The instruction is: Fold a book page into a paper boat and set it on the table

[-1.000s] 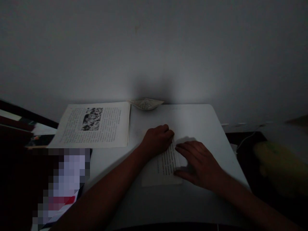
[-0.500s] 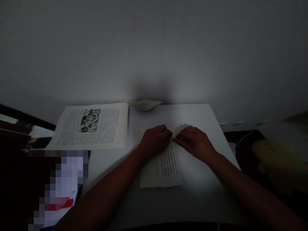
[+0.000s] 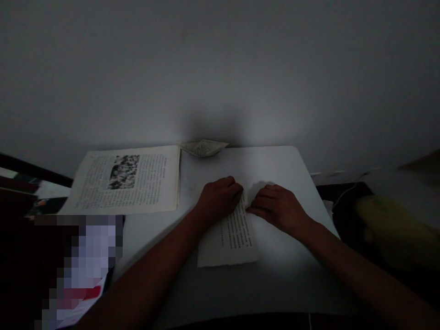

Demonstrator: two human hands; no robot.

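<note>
A printed sheet of paper [image 3: 228, 252] lies lengthwise on the white table, with its torn-looking lower edge toward me. My left hand [image 3: 220, 199] is closed over the upper part of the sheet, its fingers curled at the top right edge and hiding that end. Against the right edge, a little lower, the thumb and fingertips of my right hand [image 3: 277, 206] are pinched together on the paper. Beyond both hands, a folded paper boat [image 3: 203, 147] made from printed paper rests near the wall.
A stack of printed pages [image 3: 161, 183] with a photo on top lies at the table's [image 3: 282, 167] left side. Left of the table is a partly pixelated bright object [image 3: 92, 256]. Something yellowish [image 3: 388, 229] sits in the dark at the right. The wall [image 3: 220, 68] stands behind the table.
My right hand has slid a little down the sheet's right edge toward me. The left hand stays on the upper part. The whole view has shifted slightly.
</note>
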